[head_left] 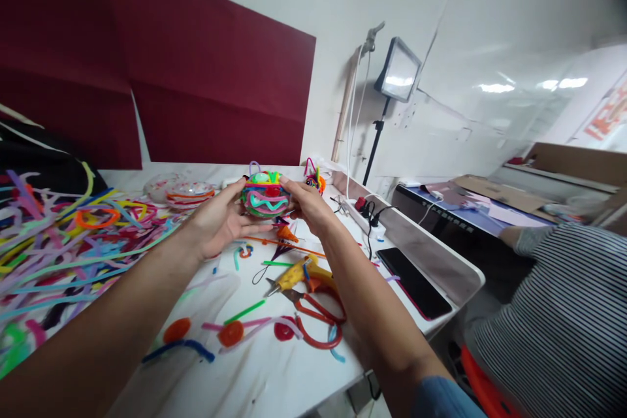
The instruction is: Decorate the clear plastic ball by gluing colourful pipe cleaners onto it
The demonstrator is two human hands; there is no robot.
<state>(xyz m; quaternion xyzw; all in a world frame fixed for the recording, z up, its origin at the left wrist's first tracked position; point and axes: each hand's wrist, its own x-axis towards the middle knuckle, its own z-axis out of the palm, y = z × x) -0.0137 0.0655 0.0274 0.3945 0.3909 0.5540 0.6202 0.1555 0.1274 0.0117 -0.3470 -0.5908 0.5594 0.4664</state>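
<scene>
Between my two hands is a rounded ornament made of multicoloured pipe cleaners (266,194), held up over the far part of the white table. My left hand (226,219) grips its left side, thumb at the top and fingers beneath. On the other side, my right hand (304,201) closes on the right edge, its fingertips partly hidden behind the ornament. An orange and dark piece with a tassel (285,234) shows just below. Nearer to me lie a yellow hot glue gun (296,273) and red-handled scissors (318,323), partly behind my right forearm.
Loose pipe cleaners (98,241) heap up on the left. Orange coils (231,334) and short strips lie in front. A phone (415,282) and a power strip (367,219) sit along the right edge. A person in a striped top (553,320) is at the right.
</scene>
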